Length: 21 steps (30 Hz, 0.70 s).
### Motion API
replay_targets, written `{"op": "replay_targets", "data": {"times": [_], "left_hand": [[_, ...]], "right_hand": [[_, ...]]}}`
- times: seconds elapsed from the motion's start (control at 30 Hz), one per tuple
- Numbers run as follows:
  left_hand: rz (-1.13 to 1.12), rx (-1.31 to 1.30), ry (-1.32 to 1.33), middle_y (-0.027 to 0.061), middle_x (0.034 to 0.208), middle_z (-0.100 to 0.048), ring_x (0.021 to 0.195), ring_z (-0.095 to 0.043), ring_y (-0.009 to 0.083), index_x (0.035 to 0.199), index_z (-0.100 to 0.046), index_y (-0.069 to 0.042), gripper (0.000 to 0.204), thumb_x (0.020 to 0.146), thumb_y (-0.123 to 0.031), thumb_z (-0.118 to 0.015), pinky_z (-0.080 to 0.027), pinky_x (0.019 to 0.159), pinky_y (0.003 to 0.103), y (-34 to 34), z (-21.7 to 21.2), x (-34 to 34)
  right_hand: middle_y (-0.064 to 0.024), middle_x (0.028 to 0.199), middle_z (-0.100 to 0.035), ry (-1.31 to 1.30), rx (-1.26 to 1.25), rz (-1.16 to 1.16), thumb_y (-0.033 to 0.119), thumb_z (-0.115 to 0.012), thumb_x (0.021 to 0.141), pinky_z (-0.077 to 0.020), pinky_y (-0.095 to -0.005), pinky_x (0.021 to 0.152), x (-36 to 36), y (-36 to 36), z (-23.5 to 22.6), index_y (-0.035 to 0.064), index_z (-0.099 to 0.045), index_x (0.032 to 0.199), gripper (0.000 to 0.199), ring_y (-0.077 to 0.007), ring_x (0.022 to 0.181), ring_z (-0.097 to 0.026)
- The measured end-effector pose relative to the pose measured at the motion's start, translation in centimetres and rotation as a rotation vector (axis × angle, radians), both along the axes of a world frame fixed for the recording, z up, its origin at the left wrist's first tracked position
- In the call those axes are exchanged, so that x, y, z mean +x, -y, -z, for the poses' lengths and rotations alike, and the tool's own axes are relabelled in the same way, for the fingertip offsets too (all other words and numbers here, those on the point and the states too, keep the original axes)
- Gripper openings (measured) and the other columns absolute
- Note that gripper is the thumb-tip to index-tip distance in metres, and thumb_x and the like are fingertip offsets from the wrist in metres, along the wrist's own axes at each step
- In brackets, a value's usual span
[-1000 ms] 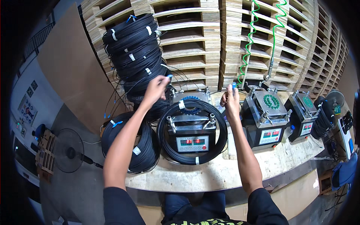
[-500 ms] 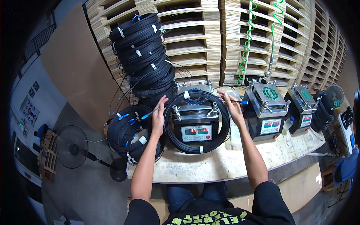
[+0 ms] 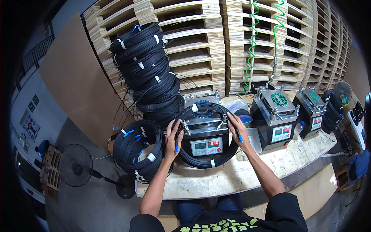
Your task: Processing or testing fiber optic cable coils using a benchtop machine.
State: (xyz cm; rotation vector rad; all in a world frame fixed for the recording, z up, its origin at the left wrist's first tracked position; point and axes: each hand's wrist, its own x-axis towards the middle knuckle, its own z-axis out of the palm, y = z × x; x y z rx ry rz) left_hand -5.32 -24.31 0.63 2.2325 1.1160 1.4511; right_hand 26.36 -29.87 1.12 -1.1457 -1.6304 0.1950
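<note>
A coil of black cable (image 3: 198, 162), bound with white ties, is held between my two hands in front of the nearest machine (image 3: 205, 133). My left hand (image 3: 172, 140) closes around the coil's left side. Beside its fingers a blue-tipped cable end (image 3: 176, 149) points down. My right hand (image 3: 239, 133) closes around the right side, where another blue-tipped cable end (image 3: 239, 138) lies against the fingers. Through the ring I see the machine's lit red display (image 3: 213, 143) and its metal clamp posts. Part of each hand's grip is hidden behind the coil.
On the left of the wooden table (image 3: 201, 185) lies a pile of cable coils (image 3: 135, 149) with blue ends; behind it rises a tall coil stack (image 3: 145, 73). Two similar machines (image 3: 276, 120) (image 3: 311, 112) stand to the right. Wooden pallets (image 3: 189, 46) line the back.
My hands have come down and inward onto the coil's sides. The blue-tipped ends, earlier held out to either side, now hang along the coil. The machine's display reading has changed.
</note>
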Motion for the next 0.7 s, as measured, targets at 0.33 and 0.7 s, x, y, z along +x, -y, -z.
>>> {"op": "replay_targets", "data": {"times": [0.33,0.7], "left_hand": [[-0.086,0.112,0.074,0.0188,0.143,-0.056,0.113,-0.063,0.0259,0.140,-0.060,-0.008,0.038,0.104,-0.016,-0.056,-0.051,0.093,0.033,0.4,-2.9,0.1],[-0.082,-0.261,0.087,0.0204,0.137,-0.060,0.123,-0.061,0.0321,0.136,-0.061,-0.002,0.036,0.103,-0.013,-0.055,-0.043,0.106,0.035,17.4,5.5,-2.0]], "right_hand": [[-0.0239,0.131,-0.060,-0.001,0.127,0.076,0.003,-0.054,0.101,-0.0479,-0.0358,0.099,-0.3,0.0,-3.2,0.0140,-0.059,0.142,0.042,-0.0379,0.116,-0.063],[-0.0142,0.118,-0.063,-0.059,-0.251,0.046,-0.004,-0.049,0.100,-0.0481,-0.0272,0.078,-2.9,16.7,5.2,0.0089,-0.055,0.144,0.046,-0.0173,0.084,-0.057]]}}
